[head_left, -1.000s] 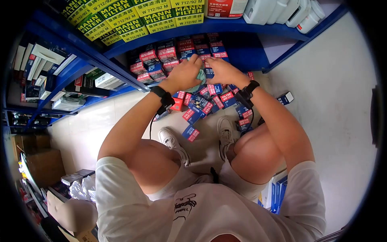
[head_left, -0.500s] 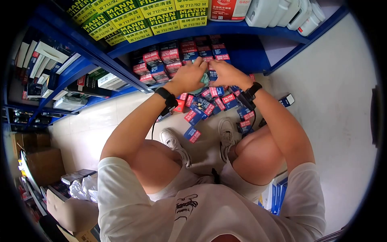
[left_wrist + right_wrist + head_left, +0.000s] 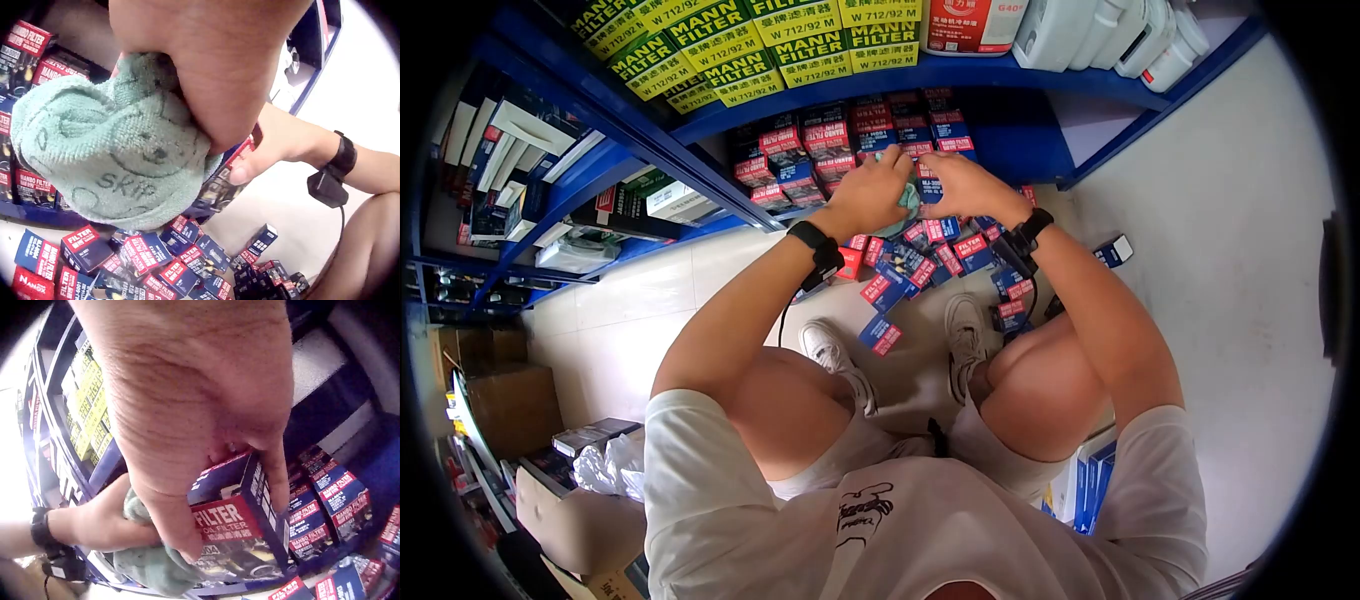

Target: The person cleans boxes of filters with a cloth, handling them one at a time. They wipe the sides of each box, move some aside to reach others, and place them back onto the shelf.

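In the right wrist view, my right hand grips a red and blue filter box, thumb on one face and fingers over the far side. A pale green cloth with "SKIP" drawn on it is bunched in my left hand, beside that box in the left wrist view. From the head view, my left hand and right hand are close together before the lower shelf, the cloth between them. Part of the held box is hidden by the cloth and hands.
Stacked filter boxes fill part of the lower blue shelf. More boxes lie loose on the floor near the shoes. Above are yellow-green boxes and white bottles. A side shelf stands at left.
Both hands have shifted slightly right and down in the head view, as the shelf and floor boxes have too. The grip on the cloth looks unchanged.
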The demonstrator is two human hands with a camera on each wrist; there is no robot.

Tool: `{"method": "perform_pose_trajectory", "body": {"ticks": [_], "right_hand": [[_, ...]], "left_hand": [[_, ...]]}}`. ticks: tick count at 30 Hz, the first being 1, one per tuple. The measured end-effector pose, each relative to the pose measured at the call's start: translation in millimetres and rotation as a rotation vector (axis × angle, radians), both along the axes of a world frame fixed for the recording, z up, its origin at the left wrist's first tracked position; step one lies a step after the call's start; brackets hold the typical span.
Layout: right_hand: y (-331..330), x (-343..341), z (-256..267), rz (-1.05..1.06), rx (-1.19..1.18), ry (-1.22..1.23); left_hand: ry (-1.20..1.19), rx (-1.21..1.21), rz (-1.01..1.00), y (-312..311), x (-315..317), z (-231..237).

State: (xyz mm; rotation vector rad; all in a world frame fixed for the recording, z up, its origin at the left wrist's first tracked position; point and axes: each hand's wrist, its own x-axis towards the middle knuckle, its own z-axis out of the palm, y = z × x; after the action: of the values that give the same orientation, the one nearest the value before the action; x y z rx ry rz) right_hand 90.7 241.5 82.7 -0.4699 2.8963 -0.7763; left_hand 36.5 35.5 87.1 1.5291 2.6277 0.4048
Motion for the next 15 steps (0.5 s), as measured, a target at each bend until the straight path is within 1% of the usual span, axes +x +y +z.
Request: {"method": "perform_pose_trajectory", "body": {"ticks": [2, 3, 5, 9, 11, 12, 14, 15], "right_hand": [[-4.6, 1.9, 8.2, 0.025, -0.081, -0.047], [-5.8, 3.0, 5.9, 0.026, -0.084, -0.048], [-6.3, 5.1, 1.5, 0.030, -0.077, 0.156], [-0.2, 3.7, -7.1, 0.023, -0.048, 0.160], [5.7, -0.7, -14.4, -0.025, -0.015, 0.092], [6.0, -1.6, -11.9, -0.026, -0.013, 0.093], [5.2, -3.8, -6.6, -0.023, -0.045, -0.080], [4.1, -3.4, -3.9, -0.019, -0.044, -0.079]], "left_hand": [[0.027, 0.000, 0.037, -3.1, -5.8, -4.1], [0.026, -0.003, 0.039, -4.5, -7.2, -6.7], [0.030, -0.031, 0.065, -5.5, -9.4, -13.0], [0.017, -0.036, 0.037, -1.3, -2.8, -12.9], [-0.030, 0.065, -0.007, 1.1, -1.2, -5.4], [-0.029, 0.067, -0.008, 2.8, -2.0, -1.7], [-0.008, 0.086, -0.029, 5.2, -3.0, 6.1], [-0.007, 0.087, -0.024, 5.2, -2.8, 5.3]]}}
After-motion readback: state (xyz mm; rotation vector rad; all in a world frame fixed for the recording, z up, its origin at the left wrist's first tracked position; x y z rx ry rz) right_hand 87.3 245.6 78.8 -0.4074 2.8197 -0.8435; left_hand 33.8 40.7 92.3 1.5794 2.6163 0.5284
